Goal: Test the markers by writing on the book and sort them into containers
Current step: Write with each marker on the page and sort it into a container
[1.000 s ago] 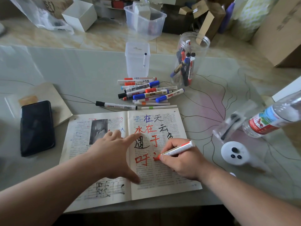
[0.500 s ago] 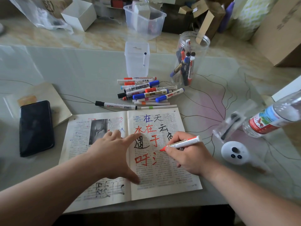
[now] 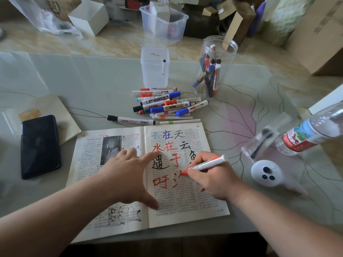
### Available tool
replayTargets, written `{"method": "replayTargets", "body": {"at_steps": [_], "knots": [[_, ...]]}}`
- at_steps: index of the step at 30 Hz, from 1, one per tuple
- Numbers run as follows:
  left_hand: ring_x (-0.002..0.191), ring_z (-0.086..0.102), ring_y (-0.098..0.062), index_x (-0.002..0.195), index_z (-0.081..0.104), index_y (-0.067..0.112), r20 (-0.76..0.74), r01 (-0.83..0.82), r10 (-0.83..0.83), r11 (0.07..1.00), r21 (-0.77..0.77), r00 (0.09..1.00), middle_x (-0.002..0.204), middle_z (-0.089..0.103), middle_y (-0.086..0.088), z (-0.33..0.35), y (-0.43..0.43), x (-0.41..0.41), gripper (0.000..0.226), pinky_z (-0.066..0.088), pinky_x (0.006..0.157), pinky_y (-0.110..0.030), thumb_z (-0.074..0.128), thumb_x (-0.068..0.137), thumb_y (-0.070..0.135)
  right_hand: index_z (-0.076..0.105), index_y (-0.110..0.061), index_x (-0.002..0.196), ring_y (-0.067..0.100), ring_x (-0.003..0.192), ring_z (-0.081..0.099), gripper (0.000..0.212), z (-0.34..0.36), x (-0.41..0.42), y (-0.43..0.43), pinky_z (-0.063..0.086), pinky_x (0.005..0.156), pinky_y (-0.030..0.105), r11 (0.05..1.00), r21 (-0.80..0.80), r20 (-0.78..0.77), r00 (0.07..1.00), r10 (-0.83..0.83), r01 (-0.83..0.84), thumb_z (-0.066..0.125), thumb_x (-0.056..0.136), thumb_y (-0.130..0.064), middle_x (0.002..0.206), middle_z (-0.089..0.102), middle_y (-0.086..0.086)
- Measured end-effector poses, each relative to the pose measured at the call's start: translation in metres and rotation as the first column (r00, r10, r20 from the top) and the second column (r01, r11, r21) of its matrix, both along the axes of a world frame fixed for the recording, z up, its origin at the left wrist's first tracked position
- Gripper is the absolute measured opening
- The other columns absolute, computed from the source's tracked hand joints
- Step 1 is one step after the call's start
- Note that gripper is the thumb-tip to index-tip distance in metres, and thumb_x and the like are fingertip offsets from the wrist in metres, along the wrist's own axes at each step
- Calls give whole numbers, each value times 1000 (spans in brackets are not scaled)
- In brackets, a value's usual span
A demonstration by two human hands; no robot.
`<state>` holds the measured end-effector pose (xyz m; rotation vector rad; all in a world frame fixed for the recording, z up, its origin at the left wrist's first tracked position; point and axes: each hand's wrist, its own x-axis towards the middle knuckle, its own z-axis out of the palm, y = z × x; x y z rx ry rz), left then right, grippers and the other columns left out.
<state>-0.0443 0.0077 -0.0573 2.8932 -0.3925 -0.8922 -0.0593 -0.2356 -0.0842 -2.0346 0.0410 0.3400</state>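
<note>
Dim, soft daylight; wide-angle bending at edges, slight blur lower corners.

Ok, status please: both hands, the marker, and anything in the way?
Left hand flat, pressing the open book. Right hand grips red marker, tip on right page. Loose marker pile lies just beyond the book.

There is one open book, roughly fourteen loose markers, one red marker held over the page, two clear containers, a square tub with one marker and a round jar with several, one phone, one bottle and one white controller.
</note>
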Motion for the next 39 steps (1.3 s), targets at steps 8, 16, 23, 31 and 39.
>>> {"method": "replayTargets", "body": {"at_steps": [8, 16, 23, 31, 39], "knots": [[120, 34, -14, 150, -10, 57, 0, 2, -2, 1000, 2, 1000, 131, 39, 9, 0, 0, 0, 138, 45, 101, -35, 70, 43, 92, 62, -9, 72, 17, 51, 53, 21, -2, 1, -1, 46, 51, 39, 997, 75, -46, 999, 14, -11, 80, 78, -15, 59, 60, 7], [120, 35, -15, 149, -10, 58, 3, 0, 0, 1000, 4, 1000, 130, 39, 8, -2, 1, 1, 139, 46, 101, -36, 69, 41, 94, 69, -9, 72, 9, 60, 55, 13, -1, 1, -3, 43, 56, 25, 990, 20, 17, 990, 140, -140, 81, 77, -15, 67, 67, 7], [119, 35, -15, 149, -10, 58, 2, 2, -2, 1000, 3, 1000, 128, 39, 9, -1, 0, 0, 138, 46, 101, -35, 69, 41, 94, 65, -8, 72, 2, 49, 50, 17, 0, 2, -3, 39, 50, 19, 995, 20, 2, 995, 96, -96, 79, 82, -8, 55, 59, -11], [118, 35, -14, 150, -10, 57, 0, 8, -8, 1000, 9, 1000, 130, 39, 9, -1, 0, 0, 138, 46, 100, -34, 68, 42, 94, 60, -5, 66, 5, 54, 48, 20, 1, 3, -2, 39, 53, 21, 997, -51, 1, 999, 49, -49, 78, 77, -4, 56, 56, -11], [118, 34, -14, 150, -11, 57, 2, 9, -9, 1000, 14, 1000, 131, 39, 9, -1, 0, 1, 138, 45, 101, -35, 67, 42, 94, 66, -5, 71, 9, 54, 51, 17, 1, 4, -4, 40, 53, 25, 997, 20, -16, 997, 78, -77, 80, 79, -6, 60, 60, -2]]}}
